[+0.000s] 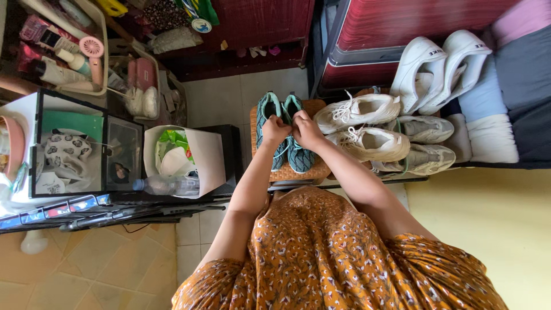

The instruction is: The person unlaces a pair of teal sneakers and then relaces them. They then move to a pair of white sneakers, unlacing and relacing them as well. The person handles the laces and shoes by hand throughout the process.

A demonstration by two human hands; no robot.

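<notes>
Orange floral dress (338, 252) nearest. Your left hand (274, 130) and right hand (306, 131) meet over teal sneakers (285, 135) on woven stool (314, 170), fingers pinched on laces, seemingly mid-tying. Judged next: pull knot snug. White sneakers (361, 127) just right.

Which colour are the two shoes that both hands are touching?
Teal-green knit shoes with dark speckles, seen in the head view.

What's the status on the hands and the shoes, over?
Left hand and right hand both gripping the laces of the teal sneakers. Sneakers side by side on a woven stool. White sneakers close beside, not touching the hands.
</notes>
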